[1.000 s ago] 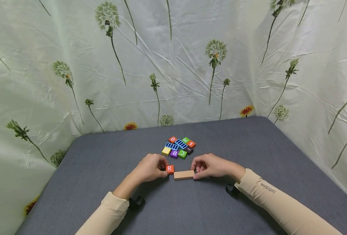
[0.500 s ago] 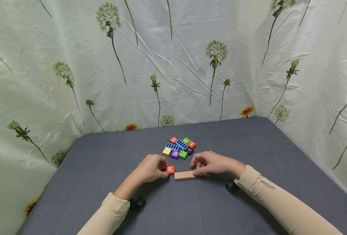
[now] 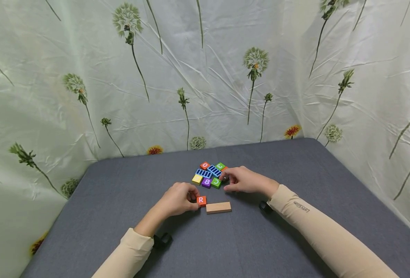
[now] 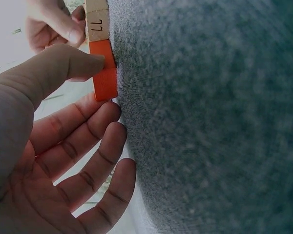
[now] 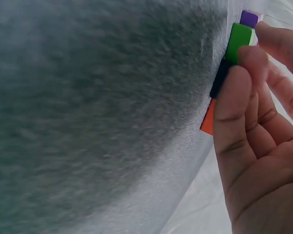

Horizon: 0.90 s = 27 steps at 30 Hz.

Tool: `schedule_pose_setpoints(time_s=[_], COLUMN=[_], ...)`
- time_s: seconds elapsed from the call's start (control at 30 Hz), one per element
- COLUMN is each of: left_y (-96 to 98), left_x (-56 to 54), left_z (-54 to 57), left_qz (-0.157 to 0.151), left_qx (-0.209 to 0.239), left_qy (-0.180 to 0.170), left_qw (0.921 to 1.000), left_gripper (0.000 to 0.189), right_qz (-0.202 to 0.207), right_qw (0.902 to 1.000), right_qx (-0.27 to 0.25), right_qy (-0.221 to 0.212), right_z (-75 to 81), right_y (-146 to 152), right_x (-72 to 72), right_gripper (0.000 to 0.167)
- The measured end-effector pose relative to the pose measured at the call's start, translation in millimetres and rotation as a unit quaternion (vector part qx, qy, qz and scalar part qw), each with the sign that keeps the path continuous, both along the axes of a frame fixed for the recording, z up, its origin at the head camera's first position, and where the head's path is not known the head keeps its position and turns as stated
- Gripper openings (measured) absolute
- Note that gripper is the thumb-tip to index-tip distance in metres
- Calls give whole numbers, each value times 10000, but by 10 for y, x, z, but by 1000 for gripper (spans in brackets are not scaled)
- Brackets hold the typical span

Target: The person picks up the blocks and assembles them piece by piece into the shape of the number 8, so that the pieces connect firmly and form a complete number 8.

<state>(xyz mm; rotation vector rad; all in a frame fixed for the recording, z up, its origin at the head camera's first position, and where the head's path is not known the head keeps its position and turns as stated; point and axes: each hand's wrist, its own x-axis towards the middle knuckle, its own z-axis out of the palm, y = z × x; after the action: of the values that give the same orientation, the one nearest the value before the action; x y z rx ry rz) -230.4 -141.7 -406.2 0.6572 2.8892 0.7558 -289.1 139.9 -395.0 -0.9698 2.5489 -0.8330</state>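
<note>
Curtained-off indoor spot, type unclear (floral drapes [image 3: 215,77] behind grey table [image 3: 277,162]).

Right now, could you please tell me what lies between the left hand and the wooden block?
In the head view, the orange R block sits between the left hand and wooden block.

R marked the red block [image 3: 201,201], 8 the purple block [image 3: 206,182], C the near green block [image 3: 216,183], seemingly 3 the far green block [image 3: 220,166], 0 or O the far orange block [image 3: 205,165]. "LetsSlim" marked the right sleeve [image 3: 305,211], LL or 77 the wooden block [image 4: 98,20].
</note>
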Motion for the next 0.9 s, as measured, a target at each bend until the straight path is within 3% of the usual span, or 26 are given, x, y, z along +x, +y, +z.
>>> schedule_pose_setpoints(time_s=[0.33, 0.9], left_y=[2, 1], left_x=[-3, -3], left_z=[-2, -8], left_qz=[76, 37], left_qx=[-14, 15], left_qy=[-44, -5], left_qw=[10000, 10000], left_gripper=[18, 18], right_qz=[148, 113], right_qw=[9986, 9974], right_qx=[384, 441], right_qy=[346, 558], right_z=[41, 20], right_y=[-167, -167], right_x=[-93, -75], right_gripper=[37, 23])
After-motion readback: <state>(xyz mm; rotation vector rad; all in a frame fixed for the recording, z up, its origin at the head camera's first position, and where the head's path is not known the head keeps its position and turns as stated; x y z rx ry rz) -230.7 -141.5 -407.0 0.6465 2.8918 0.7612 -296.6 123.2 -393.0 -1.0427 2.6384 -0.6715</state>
